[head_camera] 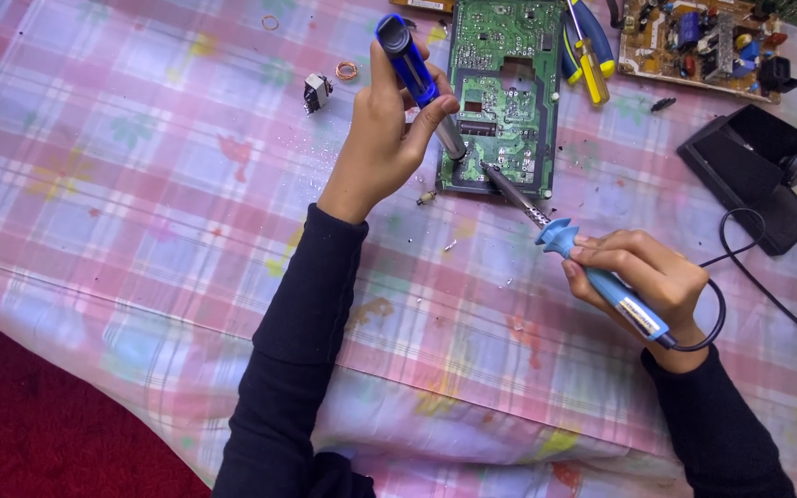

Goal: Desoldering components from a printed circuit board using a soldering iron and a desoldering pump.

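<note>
On the one green circuit board (502, 92), left hand (382, 138) grips one blue desoldering pump (414, 69); right hand (643, 277) grips one soldering iron (583, 263).

A small black transformer (316, 92) and copper wire ring (347, 70) lie left; yellow-handled screwdrivers (588, 57), a brown component-crowded circuit board (698, 44) and black stand (754, 175) sit right
</note>
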